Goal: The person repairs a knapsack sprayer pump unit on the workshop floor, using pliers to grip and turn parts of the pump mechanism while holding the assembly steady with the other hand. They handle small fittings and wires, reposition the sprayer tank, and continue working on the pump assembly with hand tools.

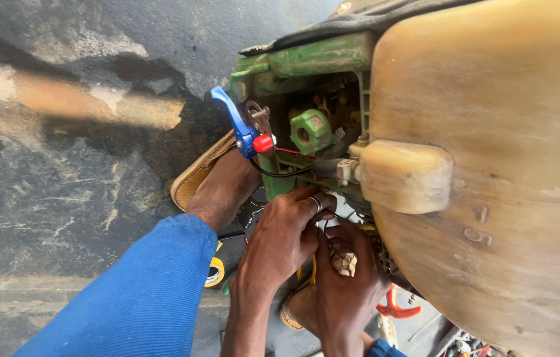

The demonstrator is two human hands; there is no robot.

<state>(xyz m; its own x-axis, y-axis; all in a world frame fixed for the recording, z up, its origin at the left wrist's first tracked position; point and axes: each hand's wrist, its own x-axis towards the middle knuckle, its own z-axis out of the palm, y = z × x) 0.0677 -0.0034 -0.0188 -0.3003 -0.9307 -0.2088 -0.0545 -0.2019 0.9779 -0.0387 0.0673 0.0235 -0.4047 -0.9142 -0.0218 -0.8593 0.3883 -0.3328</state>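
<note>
My left hand [284,233], with a ring on one finger, curls against the underside of a green metal frame [319,58], next to black wires [278,173]. Its fingertips are hidden, so what they grip is unclear. Just below and to the right, my right hand [346,294] is closed around a small tan part [344,261] tucked under the machine. A large yellowish plastic tank [491,165] fills the right side. A blue lever with a red knob [243,129] and a green cap [311,130] sit on the frame above my hands.
A bare foot in a tan sandal [217,182] and a blue trouser leg [141,297] lie left of my hands. A yellow tape roll [215,271] and an orange tool [395,307] lie on the stained concrete floor [61,172].
</note>
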